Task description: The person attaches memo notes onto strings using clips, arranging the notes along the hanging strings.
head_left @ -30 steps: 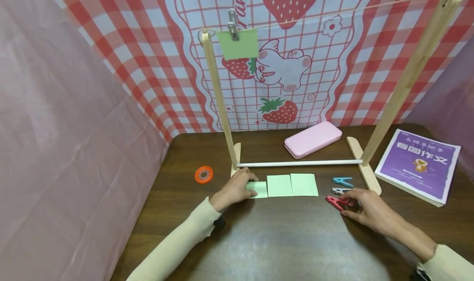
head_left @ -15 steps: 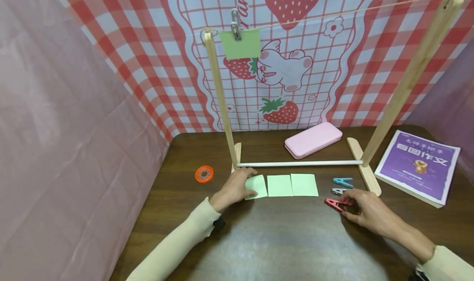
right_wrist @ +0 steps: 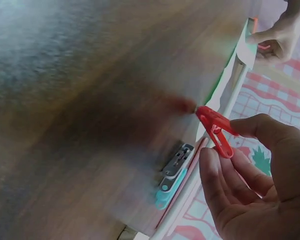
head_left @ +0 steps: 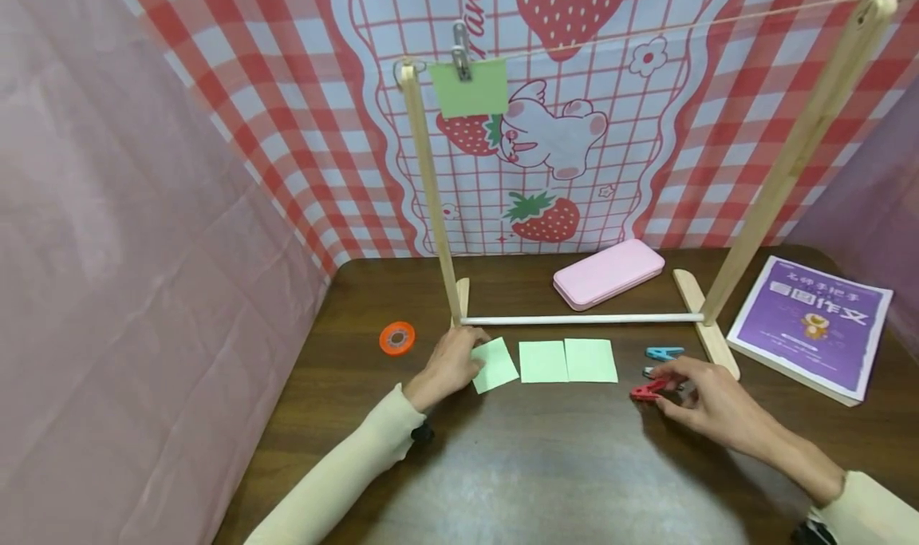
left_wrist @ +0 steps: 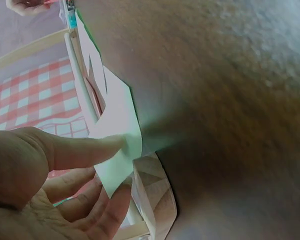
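Observation:
My left hand (head_left: 448, 368) pinches the leftmost pale green paper square (head_left: 497, 367), which is tilted; in the left wrist view the thumb lies over the paper (left_wrist: 121, 117) with fingers beneath. Two more green squares lie side by side to its right, a middle square (head_left: 543, 362) and a right square (head_left: 591, 360). My right hand (head_left: 725, 405) holds a red clothespin (right_wrist: 216, 129) between thumb and fingers, just above the table. Behind it lie a blue clothespin (head_left: 664, 353) and a grey clothespin (right_wrist: 177, 160), the latter largely hidden in the head view.
A wooden frame (head_left: 431, 186) carries a string (head_left: 646, 33), where a silver clip (head_left: 462, 54) holds another green paper (head_left: 470, 98). A white rod (head_left: 581, 319) joins its feet. Around it are an orange tape roll (head_left: 397, 338), a pink case (head_left: 609, 274) and a purple book (head_left: 811, 325).
The left paper has gone from curled up to flatter and has turned askew, its right edge apart from the middle square. The red clothespin has turned and lifted slightly in my right hand.

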### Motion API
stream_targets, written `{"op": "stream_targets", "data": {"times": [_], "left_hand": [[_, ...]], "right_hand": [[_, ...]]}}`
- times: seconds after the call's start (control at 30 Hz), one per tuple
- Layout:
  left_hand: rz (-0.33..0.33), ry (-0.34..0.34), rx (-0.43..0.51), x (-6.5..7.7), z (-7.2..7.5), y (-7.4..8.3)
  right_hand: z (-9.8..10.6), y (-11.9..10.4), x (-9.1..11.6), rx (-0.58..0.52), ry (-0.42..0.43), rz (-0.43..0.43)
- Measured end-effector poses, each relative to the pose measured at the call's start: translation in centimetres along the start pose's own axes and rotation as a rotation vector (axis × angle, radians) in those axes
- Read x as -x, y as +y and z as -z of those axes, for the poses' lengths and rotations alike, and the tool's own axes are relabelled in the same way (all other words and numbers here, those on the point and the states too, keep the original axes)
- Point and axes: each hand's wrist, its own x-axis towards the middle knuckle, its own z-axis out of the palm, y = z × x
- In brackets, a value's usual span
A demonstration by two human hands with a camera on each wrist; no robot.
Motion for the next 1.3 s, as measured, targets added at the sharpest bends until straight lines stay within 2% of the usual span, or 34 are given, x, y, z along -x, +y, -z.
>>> {"op": "stream_targets", "data": {"times": [0.13,0.3,0.53,0.8,0.97,1.07,1.3], "left_hand": [[0.007,0.017,0.024,0.2,0.2,-0.3],[0.034,0.026,0.065,0.5,0.8,-0.6],[0.046,0.025,0.047,1.2,1.6,-0.5],[-0.066,-0.016,0.203,1.3,2.3,-0.6],[-0.077,-0.049,0.296,1.3,2.7,-0.4],[-0.071,-0.028,0.310,1.2,2.9,-0.3],[-0.072,0.082,0.346,0.9,2.9,-0.3]], "right_hand": [[0.4,-0.3,-0.4,-0.039,-0.014,-0.034],[0.8,-0.5,-0.9,-0.076,-0.037,-0.023],[1.1,-1.0,-1.4,-0.106,-0.089,-0.040],[1.4,-1.8,-2.8,-0.053,-0.082,-0.009],[1.9,-2.3,-3.7,-0.043,-0.083,0.017],[2.2,-2.7,-4.3,-0.046,-0.078,0.029],[3.0,-3.2,-5.9,-0.052,-0.077,0.064]]}}
